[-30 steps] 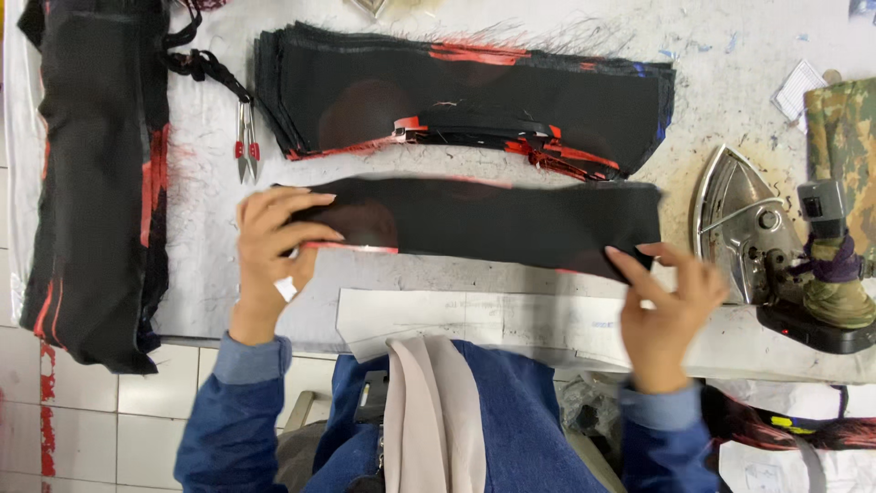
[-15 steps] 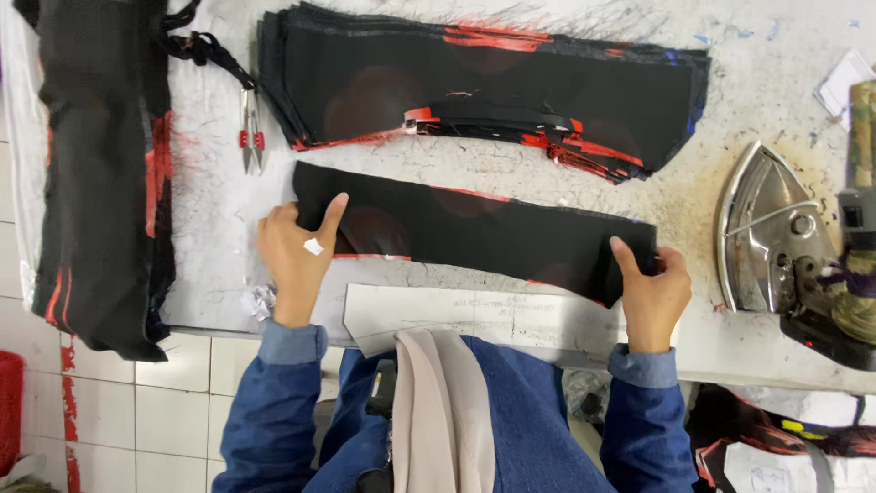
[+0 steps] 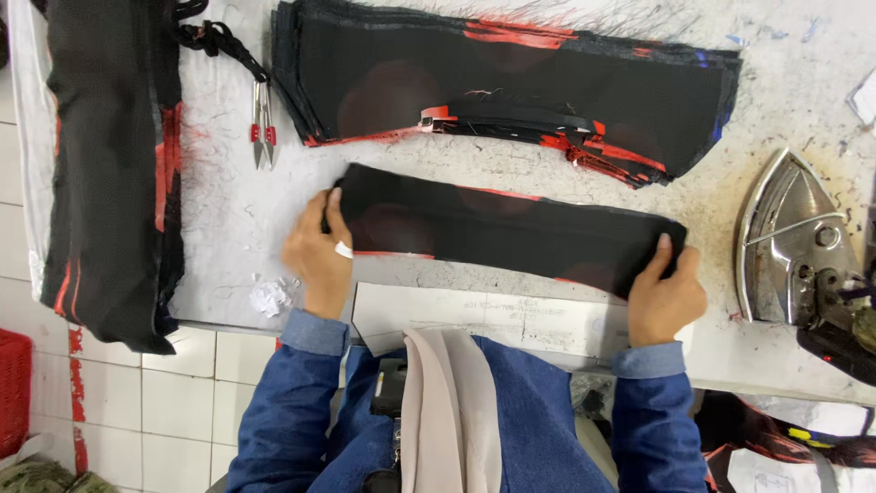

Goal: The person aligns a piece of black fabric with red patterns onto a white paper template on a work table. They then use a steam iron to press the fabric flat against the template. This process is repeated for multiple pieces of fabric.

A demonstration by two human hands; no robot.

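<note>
Both hands (image 3: 315, 256) (image 3: 666, 297) pinch strip (image 3: 511, 228) ends.

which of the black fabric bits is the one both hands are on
The single black strip lying nearest the person: left hand presses one end, right hand the other. The stack of black pieces beyond it and the draped fabric go untouched.
</note>
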